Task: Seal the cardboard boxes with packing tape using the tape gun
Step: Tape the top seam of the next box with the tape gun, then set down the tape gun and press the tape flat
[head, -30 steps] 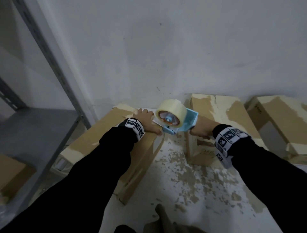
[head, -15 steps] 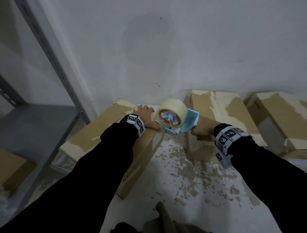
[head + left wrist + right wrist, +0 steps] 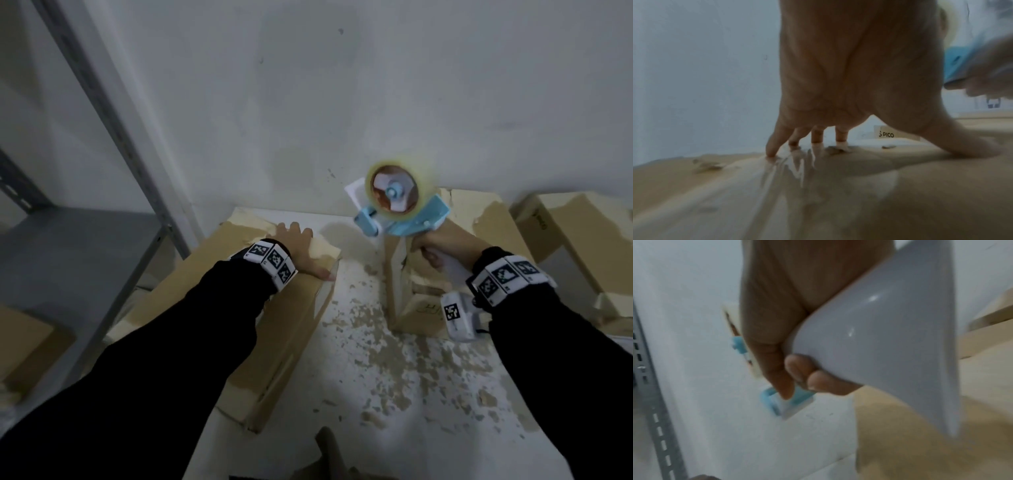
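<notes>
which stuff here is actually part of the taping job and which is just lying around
In the job:
- blue plastic tape gun with its clear tape roll, gripped by the right hand
- long brown cardboard box, pressed flat by the left hand

Lying about:
- grey metal shelf
- upright cardboard box behind the gun
- cardboard box at far right

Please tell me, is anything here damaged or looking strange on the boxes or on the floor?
Yes. The cardboard boxes look worn: the box under the left hand has pale torn patches on its top, and so does the middle box. Brown scraps are scattered over the white floor between them.
</notes>
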